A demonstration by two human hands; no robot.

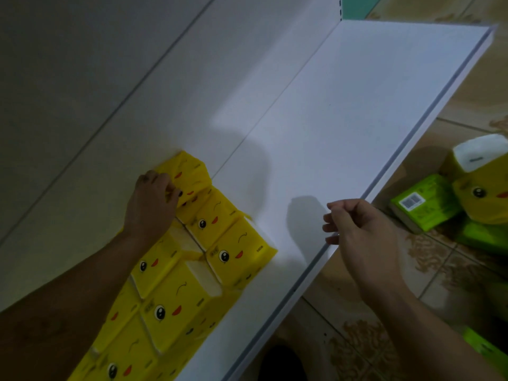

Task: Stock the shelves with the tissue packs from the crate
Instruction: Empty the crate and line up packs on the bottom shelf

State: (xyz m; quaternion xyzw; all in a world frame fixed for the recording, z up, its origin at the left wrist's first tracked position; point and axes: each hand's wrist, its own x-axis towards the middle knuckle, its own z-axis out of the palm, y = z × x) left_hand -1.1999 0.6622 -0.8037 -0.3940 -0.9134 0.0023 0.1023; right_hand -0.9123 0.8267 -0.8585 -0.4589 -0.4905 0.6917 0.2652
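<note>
Head view: the end yellow tissue pack on the shelf is gripped by the curled fingers of the left hand and should be pushed square against the back wall and the next pack, while the right hand is held loosely curled, empty, over the front edge.

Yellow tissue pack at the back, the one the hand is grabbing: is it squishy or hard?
Probably squishy: the yellow tissue pack wrinkles where the left hand pinches it. Likely light, since one hand manages it. Boxy, so it shouldn't roll.
</note>
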